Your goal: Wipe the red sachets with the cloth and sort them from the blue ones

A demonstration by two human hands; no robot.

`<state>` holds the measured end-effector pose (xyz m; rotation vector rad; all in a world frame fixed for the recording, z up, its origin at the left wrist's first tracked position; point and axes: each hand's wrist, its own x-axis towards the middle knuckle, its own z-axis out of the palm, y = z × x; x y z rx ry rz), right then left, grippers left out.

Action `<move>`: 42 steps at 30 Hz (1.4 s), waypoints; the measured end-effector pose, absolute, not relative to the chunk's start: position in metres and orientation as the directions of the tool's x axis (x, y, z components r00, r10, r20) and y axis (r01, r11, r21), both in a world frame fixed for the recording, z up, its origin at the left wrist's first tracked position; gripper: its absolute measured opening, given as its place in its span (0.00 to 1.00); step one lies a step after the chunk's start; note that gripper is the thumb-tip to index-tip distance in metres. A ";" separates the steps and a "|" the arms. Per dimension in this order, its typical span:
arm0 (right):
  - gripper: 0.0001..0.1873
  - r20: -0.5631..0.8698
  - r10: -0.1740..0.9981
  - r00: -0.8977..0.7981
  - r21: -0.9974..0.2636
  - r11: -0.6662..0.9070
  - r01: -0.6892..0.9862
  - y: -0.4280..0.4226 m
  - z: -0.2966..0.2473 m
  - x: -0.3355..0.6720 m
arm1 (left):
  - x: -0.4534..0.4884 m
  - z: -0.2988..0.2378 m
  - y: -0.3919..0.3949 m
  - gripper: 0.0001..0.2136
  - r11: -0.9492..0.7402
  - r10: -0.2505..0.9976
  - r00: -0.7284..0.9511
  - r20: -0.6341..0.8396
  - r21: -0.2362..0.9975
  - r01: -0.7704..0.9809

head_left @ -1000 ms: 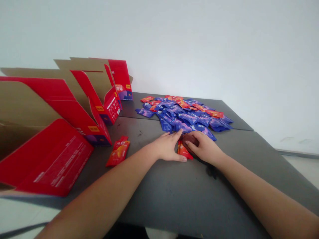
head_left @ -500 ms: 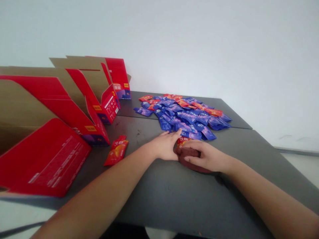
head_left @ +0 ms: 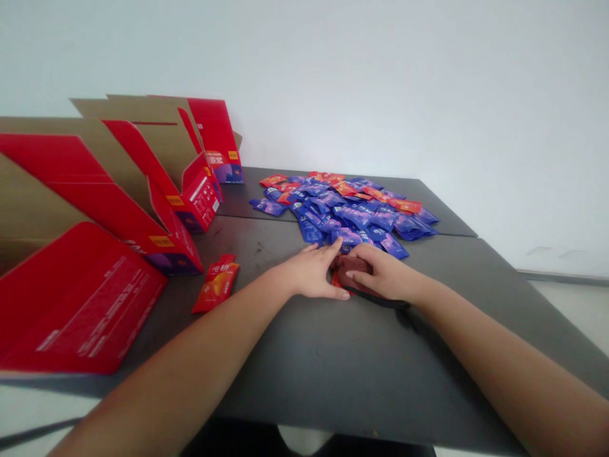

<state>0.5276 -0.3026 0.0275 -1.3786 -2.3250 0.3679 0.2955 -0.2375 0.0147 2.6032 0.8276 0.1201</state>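
My right hand [head_left: 392,274] is closed around a rounded, dark reddish-brown object [head_left: 354,271], whose kind I cannot make out. A black strap or cord [head_left: 383,301] runs below it along the table. Under the brown object, bits of a red pouch [head_left: 335,278] show. My left hand [head_left: 313,273] lies to the left with thumb and fingers spread, close to the red pouch and empty. Just beyond both hands spreads a heap of blue and red pouches [head_left: 354,217]. A single red pouch [head_left: 216,285] lies by itself left of my left forearm.
Several red cardboard boxes [head_left: 85,304] with raised brown-lined flaps stand in a row along the left side. The grey table [head_left: 295,355] has a seam across it near the heap. A pale wall [head_left: 380,82] rises behind.
My right hand has moved slightly forward and left with the brown object, which now covers most of the red pouch. My left thumb has stretched outward. The view has shifted a little.
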 end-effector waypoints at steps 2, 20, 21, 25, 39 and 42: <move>0.04 0.281 0.908 -0.310 -0.363 0.399 0.842 -0.300 0.022 0.526 | 0.296 0.017 -0.239 0.65 -0.734 0.570 0.820 -0.052 0.416 0.537; 0.14 0.634 0.742 0.218 -0.567 0.255 0.783 -0.311 0.013 0.537 | 0.319 0.031 -0.298 0.16 -0.801 0.599 0.780 0.181 0.148 0.580; 0.14 0.637 0.737 0.228 -0.581 0.264 0.770 -0.312 0.013 0.538 | 0.317 0.031 -0.296 0.16 -0.795 0.607 0.772 0.190 0.151 0.588; 0.15 0.638 0.729 0.247 -0.612 0.286 0.738 -0.315 0.012 0.539 | 0.308 0.033 -0.288 0.19 -0.766 0.642 0.729 0.237 0.202 0.610; 0.17 0.580 0.814 0.039 -0.599 0.394 0.697 -0.327 0.023 0.539 | 0.294 0.024 -0.270 0.50 -0.778 0.585 0.799 0.140 0.372 0.506; 0.14 0.476 0.862 -0.174 -0.559 0.450 0.697 -0.335 0.032 0.534 | 0.299 0.018 -0.265 0.63 -0.808 0.495 0.866 0.074 0.406 0.427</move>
